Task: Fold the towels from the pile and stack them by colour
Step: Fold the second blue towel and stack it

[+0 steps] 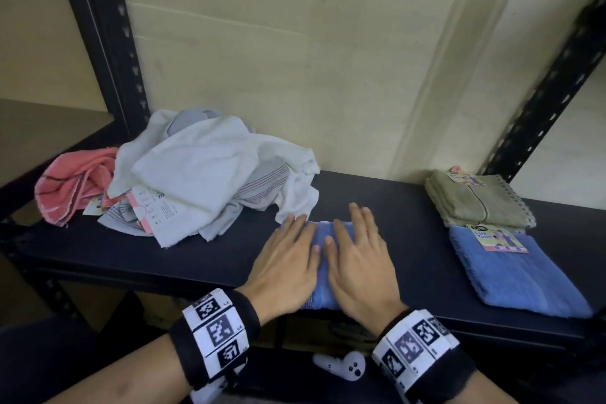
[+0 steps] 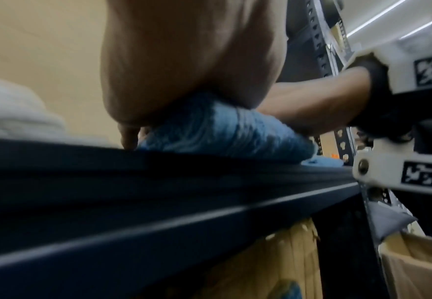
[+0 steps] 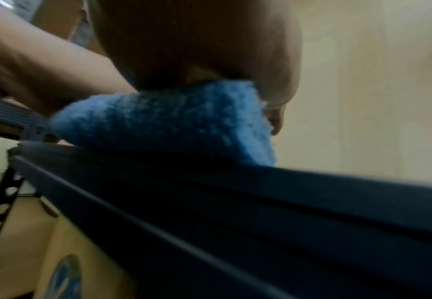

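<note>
Both hands [image 1: 323, 259] flat (fingers straight) pressing blue towel [image 1: 323, 272] at shelf edge [image 1: 459, 326].

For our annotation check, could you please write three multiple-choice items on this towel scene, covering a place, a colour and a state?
1. Where is the unfolded pile?
A. left end of the shelf
B. right end
C. floor

2. What colour is the towel under the hands?
A. pink
B. blue
C. olive

3. How do the left hand and right hand lie?
A. fists
B. flat, pressing
C. lifted

Answers: 1 A, the pile sits by the left post. 2 B, blue terry shows between the hands. 3 B, fingers are straight on the towel.
</note>
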